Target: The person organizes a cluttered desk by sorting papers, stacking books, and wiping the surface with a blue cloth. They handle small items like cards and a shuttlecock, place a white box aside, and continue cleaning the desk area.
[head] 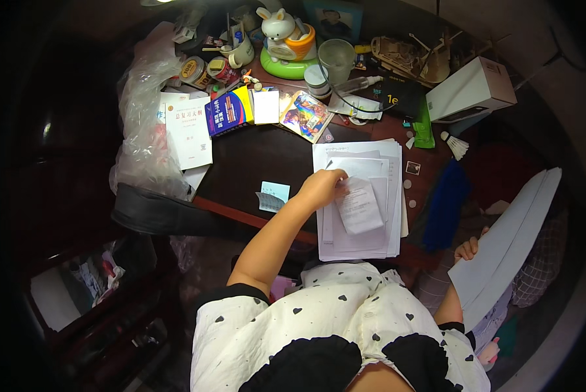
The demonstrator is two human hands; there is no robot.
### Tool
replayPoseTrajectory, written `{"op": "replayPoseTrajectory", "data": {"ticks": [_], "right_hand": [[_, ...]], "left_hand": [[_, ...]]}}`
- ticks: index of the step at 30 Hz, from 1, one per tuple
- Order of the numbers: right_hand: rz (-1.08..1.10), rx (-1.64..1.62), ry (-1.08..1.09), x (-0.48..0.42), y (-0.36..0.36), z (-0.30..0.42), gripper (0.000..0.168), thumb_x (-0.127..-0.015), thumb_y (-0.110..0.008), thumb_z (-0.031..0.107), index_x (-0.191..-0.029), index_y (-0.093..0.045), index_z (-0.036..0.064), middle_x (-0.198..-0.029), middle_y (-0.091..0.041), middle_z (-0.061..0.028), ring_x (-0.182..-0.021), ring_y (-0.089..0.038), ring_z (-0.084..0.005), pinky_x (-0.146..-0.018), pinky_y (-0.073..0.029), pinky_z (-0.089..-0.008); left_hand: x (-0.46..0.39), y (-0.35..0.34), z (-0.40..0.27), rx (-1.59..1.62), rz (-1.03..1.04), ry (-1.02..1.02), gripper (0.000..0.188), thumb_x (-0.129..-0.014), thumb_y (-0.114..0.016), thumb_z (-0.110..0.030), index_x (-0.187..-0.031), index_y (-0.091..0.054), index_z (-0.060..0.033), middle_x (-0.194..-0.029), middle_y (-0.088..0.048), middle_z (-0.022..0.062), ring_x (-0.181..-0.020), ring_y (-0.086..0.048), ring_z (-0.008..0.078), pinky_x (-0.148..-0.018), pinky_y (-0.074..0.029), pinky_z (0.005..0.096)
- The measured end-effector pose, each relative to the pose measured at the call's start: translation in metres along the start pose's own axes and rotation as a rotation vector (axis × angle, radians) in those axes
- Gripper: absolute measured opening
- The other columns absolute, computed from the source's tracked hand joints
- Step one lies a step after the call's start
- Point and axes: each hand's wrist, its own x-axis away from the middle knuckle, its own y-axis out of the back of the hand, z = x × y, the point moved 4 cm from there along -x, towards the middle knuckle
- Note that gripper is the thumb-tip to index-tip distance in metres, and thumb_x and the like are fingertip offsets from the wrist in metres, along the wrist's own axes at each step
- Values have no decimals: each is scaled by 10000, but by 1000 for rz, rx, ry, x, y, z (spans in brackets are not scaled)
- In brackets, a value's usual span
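Note:
My left hand [328, 185] is over a pile of paper sheets [393, 206] at the desk's front edge. Its fingers pinch the upper left corner of a small printed sheet [361, 208], which lies aslant on top of the pile. Sheets of different sizes make up this pile, with their edges uneven. Off to the right, beyond the desk edge, my right hand [466, 249] grips large white sheets [506, 245] held up at a tilt. Most of its palm is hidden behind them.
A folded blue sticky note [273, 196] lies left of the pile. Booklets [190, 132], a blue-and-yellow dictionary [229, 111] and a plastic bag [146, 122] stand farther left. Behind are a rabbit figurine [278, 27], a glass [337, 59] and a white box [469, 93]. A shuttlecock [454, 145] sits right.

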Motion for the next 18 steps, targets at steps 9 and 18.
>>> {"op": "replayPoseTrajectory", "data": {"ticks": [9,18], "right_hand": [[21,-27,47,16,-11,-1,515,-950,-499,346,-1360,-326,85,-763,-558,-136,-605,-555,-174,-572,-465,-250],[-33,-16,77,33,-1,9,483,-973,-456,325,-1367,-297,95,-752,-542,-138,-579,-536,-159,-575,-474,-261]], "left_hand": [[-52,118,121,-1014,-580,162,446,-858,-480,-61,-1302,-447,-44,-1394,-416,132,-1333,-341,277,-1079,-250,510],[-3,115,90,-722,-898,-222,304,-799,-516,-15,-1093,-581,26,-1081,-617,172,-1065,-582,318,-1023,-348,511]]}}
